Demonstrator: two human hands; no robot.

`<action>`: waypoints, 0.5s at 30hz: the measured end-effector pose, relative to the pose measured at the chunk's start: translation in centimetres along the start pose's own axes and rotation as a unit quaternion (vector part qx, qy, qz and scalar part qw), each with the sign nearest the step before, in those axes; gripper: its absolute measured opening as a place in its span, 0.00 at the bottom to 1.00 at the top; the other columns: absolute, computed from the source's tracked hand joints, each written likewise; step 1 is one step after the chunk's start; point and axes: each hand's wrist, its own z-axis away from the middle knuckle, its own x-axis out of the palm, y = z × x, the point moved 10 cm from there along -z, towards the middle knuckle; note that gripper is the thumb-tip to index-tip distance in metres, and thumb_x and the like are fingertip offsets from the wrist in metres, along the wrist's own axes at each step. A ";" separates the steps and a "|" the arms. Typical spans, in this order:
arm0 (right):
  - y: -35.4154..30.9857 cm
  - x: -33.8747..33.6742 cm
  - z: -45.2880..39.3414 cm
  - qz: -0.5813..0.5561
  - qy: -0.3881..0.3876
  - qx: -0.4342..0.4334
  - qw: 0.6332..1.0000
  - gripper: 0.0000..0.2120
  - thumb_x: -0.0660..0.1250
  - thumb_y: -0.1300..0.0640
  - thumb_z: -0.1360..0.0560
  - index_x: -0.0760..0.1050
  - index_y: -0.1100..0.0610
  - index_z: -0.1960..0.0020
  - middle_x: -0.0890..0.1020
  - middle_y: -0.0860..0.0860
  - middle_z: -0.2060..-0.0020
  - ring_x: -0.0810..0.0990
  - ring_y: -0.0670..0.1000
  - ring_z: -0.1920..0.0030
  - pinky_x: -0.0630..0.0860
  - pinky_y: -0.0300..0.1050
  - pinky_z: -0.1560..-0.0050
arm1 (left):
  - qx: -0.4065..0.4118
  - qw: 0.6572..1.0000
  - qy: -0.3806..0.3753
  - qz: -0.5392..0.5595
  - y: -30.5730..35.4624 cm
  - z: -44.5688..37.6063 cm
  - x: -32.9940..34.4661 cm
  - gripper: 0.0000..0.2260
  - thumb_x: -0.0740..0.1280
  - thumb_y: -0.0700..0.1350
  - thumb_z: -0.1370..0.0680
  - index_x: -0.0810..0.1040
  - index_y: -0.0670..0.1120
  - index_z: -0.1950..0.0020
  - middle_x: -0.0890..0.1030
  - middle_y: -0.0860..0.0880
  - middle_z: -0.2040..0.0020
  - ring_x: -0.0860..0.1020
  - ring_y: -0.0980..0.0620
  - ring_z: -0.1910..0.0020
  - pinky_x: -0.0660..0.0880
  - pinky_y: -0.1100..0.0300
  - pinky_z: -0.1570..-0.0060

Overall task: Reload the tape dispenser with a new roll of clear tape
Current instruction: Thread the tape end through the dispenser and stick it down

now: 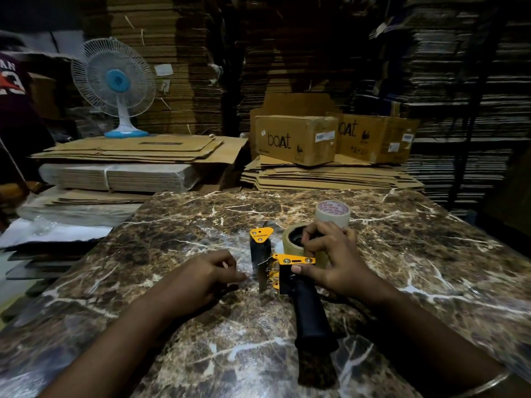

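Note:
A yellow and black tape dispenser [287, 265] lies on the marble table [172, 326], its black handle pointing toward me. A roll of clear tape [291, 242] sits on its hub. My right hand [336, 259] grips the dispenser frame and the roll, thumb on the yellow plate. My left hand [209, 274] pinches the free end of the clear tape [244, 265], which is stretched left of the black roller. A second roll, an empty-looking white core [333, 214], stands just behind my right hand.
Flattened cardboard stacks [138, 156] and two "boat" boxes [296, 139] lie beyond the table's far edge. A white and blue fan [115, 84] stands at the back left. A person in a dark shirt [11, 90] is at the far left.

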 end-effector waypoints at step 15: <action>1.6 0.4 -0.5 -0.034 -0.012 0.019 0.999 0.17 0.70 0.32 0.37 0.70 0.43 0.69 0.79 0.43 0.55 0.76 0.48 0.47 0.58 0.49 0.47 | -0.296 0.889 0.134 0.323 -3.5 4.3 -0.5 0.20 0.74 0.51 0.29 0.80 0.54 0.38 0.82 0.52 0.49 0.82 0.56 0.53 0.79 0.63 0.55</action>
